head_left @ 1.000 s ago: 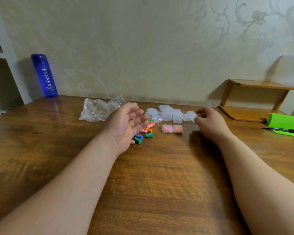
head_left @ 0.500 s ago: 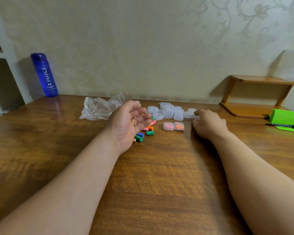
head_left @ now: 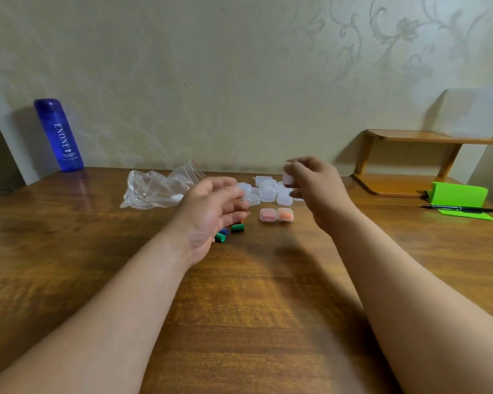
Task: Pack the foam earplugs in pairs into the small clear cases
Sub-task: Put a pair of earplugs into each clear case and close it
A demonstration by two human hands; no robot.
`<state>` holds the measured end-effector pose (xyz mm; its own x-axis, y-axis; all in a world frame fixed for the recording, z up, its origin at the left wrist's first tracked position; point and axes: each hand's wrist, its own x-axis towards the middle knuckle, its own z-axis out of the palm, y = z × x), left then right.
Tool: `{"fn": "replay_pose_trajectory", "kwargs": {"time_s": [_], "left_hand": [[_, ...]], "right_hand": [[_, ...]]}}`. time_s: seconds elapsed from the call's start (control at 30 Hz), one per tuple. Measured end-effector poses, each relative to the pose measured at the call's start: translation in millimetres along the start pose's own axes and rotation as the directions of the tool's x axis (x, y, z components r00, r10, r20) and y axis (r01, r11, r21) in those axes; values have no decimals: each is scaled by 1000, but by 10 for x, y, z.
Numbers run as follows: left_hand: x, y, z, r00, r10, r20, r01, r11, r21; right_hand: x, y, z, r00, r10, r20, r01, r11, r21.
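A heap of small clear cases [head_left: 268,190] lies at the middle of the wooden table [head_left: 239,308]. In front of it stand two filled cases, one with pink earplugs [head_left: 268,215] and one with orange earplugs [head_left: 285,215]. Loose foam earplugs [head_left: 236,227] in green, blue and orange lie partly hidden under my left hand [head_left: 211,211], which hovers above them with fingers loosely curled and blurred. My right hand [head_left: 310,183] is lifted above the heap and pinches one clear case [head_left: 287,177] between its fingertips.
A crumpled clear plastic bag [head_left: 154,190] lies left of the cases. A blue bottle [head_left: 59,135] stands at the back left by the wall. At the right are a wooden shelf [head_left: 410,163], a green holder [head_left: 458,194] and a black pen [head_left: 456,208].
My right hand has risen from the heap of cases with one clear case pinched in it. My left hand has lifted and turned slightly above the loose earplugs.
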<state>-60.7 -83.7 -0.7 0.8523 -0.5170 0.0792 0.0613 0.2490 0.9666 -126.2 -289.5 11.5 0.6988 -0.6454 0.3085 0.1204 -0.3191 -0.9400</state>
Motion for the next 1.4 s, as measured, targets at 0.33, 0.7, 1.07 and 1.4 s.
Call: {"fn": "replay_pose_trajectory", "kwargs": {"time_s": [0.33,0.7,1.07,1.4], "left_hand": [[0,-96,-53,960,257,112,-275,786,554],[-11,-89,-74,967,211,141,-253,841,478],[-1,-50,-75,991,90,104,-112,964,242],[1,-1,-105,986,-155,66,160,984,-80]], "right_hand": [[-301,-12,415,925,23,378,-102,976,191],[-257,18,348,892,50,450,-113,987,115],[-241,31,318,893,8,450,-94,981,169],[-295,10,353,865,-135,483,113,991,74]]}}
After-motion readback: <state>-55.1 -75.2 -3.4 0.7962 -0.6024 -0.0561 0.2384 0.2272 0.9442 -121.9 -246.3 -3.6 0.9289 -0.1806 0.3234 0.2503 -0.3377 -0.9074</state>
